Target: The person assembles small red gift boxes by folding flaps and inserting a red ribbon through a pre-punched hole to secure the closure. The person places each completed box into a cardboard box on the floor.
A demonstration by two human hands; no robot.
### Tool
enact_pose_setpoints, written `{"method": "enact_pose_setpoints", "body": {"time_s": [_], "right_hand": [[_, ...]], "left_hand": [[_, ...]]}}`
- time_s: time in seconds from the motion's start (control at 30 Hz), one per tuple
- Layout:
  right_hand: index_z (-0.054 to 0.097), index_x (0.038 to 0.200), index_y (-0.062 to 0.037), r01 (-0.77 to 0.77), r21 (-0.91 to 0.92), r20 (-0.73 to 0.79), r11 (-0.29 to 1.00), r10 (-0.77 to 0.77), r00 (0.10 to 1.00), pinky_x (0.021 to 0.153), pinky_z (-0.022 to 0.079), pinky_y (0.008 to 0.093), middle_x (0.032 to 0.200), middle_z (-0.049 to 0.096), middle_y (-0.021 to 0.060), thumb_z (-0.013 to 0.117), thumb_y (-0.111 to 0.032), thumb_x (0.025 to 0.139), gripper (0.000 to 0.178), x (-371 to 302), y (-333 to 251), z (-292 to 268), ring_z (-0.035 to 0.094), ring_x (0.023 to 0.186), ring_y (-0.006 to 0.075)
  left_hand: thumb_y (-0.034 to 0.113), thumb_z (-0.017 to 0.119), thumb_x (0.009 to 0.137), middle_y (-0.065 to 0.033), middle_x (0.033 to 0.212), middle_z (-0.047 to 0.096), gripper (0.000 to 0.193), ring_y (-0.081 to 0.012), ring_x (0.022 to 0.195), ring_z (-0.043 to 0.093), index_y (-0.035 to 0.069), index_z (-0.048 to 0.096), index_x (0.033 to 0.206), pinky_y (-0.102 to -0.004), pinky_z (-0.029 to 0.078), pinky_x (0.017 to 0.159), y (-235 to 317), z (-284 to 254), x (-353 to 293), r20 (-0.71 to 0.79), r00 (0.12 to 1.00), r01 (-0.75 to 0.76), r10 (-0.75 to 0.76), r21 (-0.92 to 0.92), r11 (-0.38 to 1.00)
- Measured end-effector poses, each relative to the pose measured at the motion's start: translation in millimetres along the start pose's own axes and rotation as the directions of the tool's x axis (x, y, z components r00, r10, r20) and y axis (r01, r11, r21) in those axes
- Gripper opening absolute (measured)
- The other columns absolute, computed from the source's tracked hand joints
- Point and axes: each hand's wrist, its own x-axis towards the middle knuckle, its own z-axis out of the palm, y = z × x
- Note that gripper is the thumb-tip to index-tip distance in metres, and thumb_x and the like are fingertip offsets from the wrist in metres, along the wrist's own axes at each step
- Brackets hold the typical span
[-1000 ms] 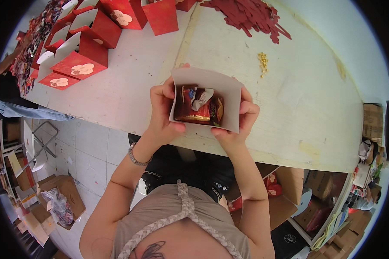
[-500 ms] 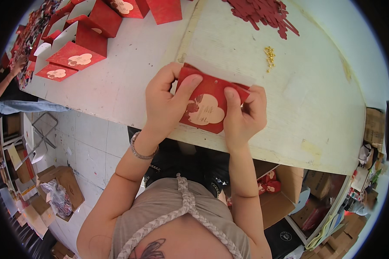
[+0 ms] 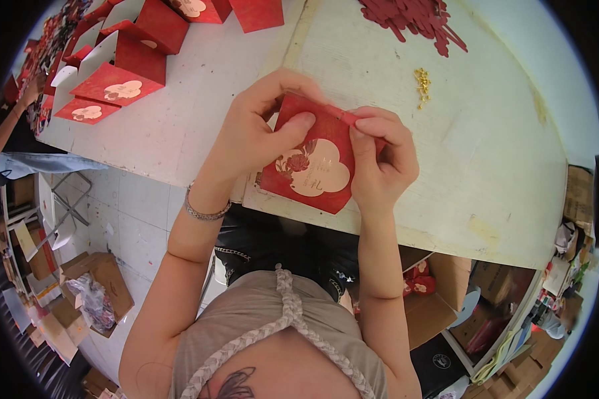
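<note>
Between both hands, over the table's near edge, is a red paper gift box [image 3: 279, 174] with a pale flower-shaped label and a printed rose. My left hand [image 3: 263, 123] grips its left side, thumb on the front face and fingers reaching over the upper edge. My right hand [image 3: 382, 149] pinches the upper right corner between thumb and bent fingers. The top edge looks folded together there. Behind the box, its back side and some fingertips are hidden. To the right lie small gold fasteners [image 3: 422, 86], and farther back a pile of dark red strap-like pieces [image 3: 412, 23].
Several open red boxes [image 3: 136, 60] stand at the far left of the white table [image 3: 492, 193]. Another person's arm [image 3: 13, 126] shows at the left rim. Under the table, an open carton [image 3: 439, 312] holds red items. A carton with plastic [image 3: 107, 292] sits on the floor.
The box's upper flap, open and showing white inside before, is now folded over at the top. My left fingers have moved over the upper edge toward my right hand.
</note>
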Motion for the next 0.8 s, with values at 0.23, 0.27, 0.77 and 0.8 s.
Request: {"method": "enact_pose_setpoints", "body": {"time_s": [0.23,0.27,0.77,0.8], "right_hand": [[0.064,0.084,-0.001,0.19,-0.169,0.145,0.967,-0.166,0.975,0.053,0.044,0.022,0.089,0.066,0.0132,0.061,0.01,0.078,0.014,11.2,-4.4,-10.6,0.059,0.067,0.014],[0.064,0.085,-0.0008,0.19,-0.169,0.156,0.967,-0.164,0.974,0.054,0.044,0.022,0.09,0.067,0.0133,0.061,0.009,0.078,0.012,11.9,-7.9,-12.5,0.059,0.067,0.0137],[0.066,0.101,-0.0007,-0.105,-0.545,0.046,0.832,0.155,0.987,0.057,0.048,0.027,0.086,0.067,0.0109,0.063,-0.01,0.087,0.017,8.5,-34.5,-16.6,0.061,0.06,0.0188],[0.066,0.101,-0.0007,0.038,-0.618,0.072,0.785,0.009,0.997,0.058,0.049,0.0289,0.087,0.067,0.0113,0.063,-0.009,0.086,0.017,11.3,-27.8,-8.4,0.061,0.062,0.0205]], "left_hand": [[-0.007,0.054,0.079,-0.0046,0.083,0.066,0.012,-0.0073,0.072,0.057,0.002,0.063,0.078,-0.0204,0.046,0.063,-15.0,-6.0,1.3,0.017,0.976,-0.216,0.215,0.076,0.973],[-0.007,0.054,0.079,-0.0051,0.084,0.067,0.013,-0.0073,0.072,0.057,0.002,0.063,0.078,-0.0207,0.046,0.063,-15.4,-6.1,1.1,0.031,0.957,-0.289,0.287,0.131,0.948],[0.006,0.06,0.086,-0.0112,0.116,0.06,0.026,-0.0249,0.106,0.054,0.002,0.062,0.112,-0.0337,0.043,0.092,13.8,13.1,15.7,-0.008,0.902,-0.251,0.431,0.802,0.542],[0.01,0.064,0.082,-0.0131,0.125,0.054,0.035,-0.0305,0.116,0.046,0.004,0.06,0.116,-0.0378,0.037,0.098,18.2,20.8,8.5,-0.053,0.931,-0.184,0.362,0.788,0.588]]}}
